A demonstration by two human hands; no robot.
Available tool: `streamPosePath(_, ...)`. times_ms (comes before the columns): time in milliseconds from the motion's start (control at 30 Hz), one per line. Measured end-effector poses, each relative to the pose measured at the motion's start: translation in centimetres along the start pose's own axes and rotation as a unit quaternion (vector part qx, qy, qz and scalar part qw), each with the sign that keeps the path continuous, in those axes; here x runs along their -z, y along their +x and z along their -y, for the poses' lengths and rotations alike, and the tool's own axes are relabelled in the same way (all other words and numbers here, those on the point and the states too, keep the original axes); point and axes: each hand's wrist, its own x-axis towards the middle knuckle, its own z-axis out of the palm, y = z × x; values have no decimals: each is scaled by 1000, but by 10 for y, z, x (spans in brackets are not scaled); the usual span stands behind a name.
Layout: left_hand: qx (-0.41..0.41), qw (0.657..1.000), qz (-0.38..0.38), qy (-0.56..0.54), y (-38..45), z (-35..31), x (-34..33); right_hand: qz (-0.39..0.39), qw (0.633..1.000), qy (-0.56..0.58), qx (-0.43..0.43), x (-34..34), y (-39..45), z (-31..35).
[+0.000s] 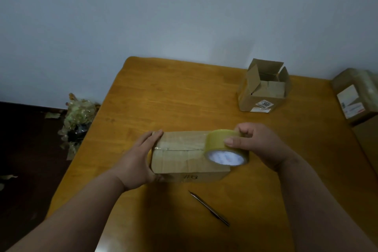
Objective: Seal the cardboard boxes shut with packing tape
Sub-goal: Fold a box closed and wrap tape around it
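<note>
Landmark: the closed cardboard box (184,155) lies flat near the middle of the wooden table (173,96), its top seam running left to right under glossy tape.
Surroundings: you have 1 open box (263,88) with raised flaps well beyond the closed box to the right, and 1 taped box with a white label (356,94) farther right at the table's edge.
Obstruction: a slim metal cutter (208,207) lies just in front of the closed box, apart from it, pointing diagonally.
Off-table: crumpled tape scraps (78,116) are heaped on the dark floor left of the closed box.
Edges and room: bare tabletop lies behind the closed box and on its left; the table's left edge runs diagonally nearby.
Materials: brown corrugated card, creased; tan translucent tape on a white core; varnished wood grain.
Left hand (139,161): your flat palm presses the closed box's left end, fingers straight.
Right hand (259,145): your curled fingers and thumb grasp the tape roll (226,147), which stands on the closed box's right end.
</note>
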Motion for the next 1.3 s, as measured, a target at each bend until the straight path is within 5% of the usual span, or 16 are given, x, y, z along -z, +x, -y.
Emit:
streamPosePath(200, -12, 1000, -2, 20, 2, 5, 0, -35, 964, -265, 9, 11, 4, -8)
streamPosePath(700, -2, 999, 29, 33, 0, 1, 3, 23, 926, -365, -95, -1, 24, -12)
streamPosePath(867, 44, 959, 13, 280, -1, -23, -2, 35, 919, -380, -100, -4, 29, -8)
streamPosePath(1300, -165, 922, 68, 344, 26, -116, -60, 2, 894, -445, -45, -11, 23, -9)
